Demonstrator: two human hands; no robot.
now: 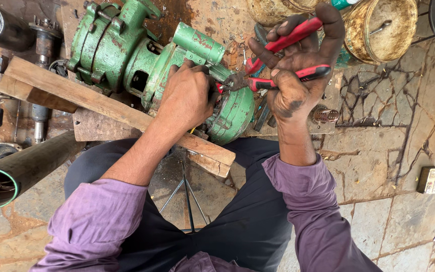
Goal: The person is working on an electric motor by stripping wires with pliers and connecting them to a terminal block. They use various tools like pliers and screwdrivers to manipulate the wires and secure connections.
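The green cast-iron pump (152, 65) lay on wooden planks (101, 103), looking heavy and rigid. The left hand (187, 95) pressed closed on its housing; the right hand (298, 65) squeezed red-handled pliers (278, 60) at its end.

Setting: a floor-level repair workshop for motors and pumps. A worn green pump housing (142, 60) is lying on wooden planks (101, 100) over a cracked stone floor (388, 126). Left of the housing, greasy shafts (41, 55) and a dark pipe (21, 171) are lying about; right of it, rusty buckets (383, 30) are standing.
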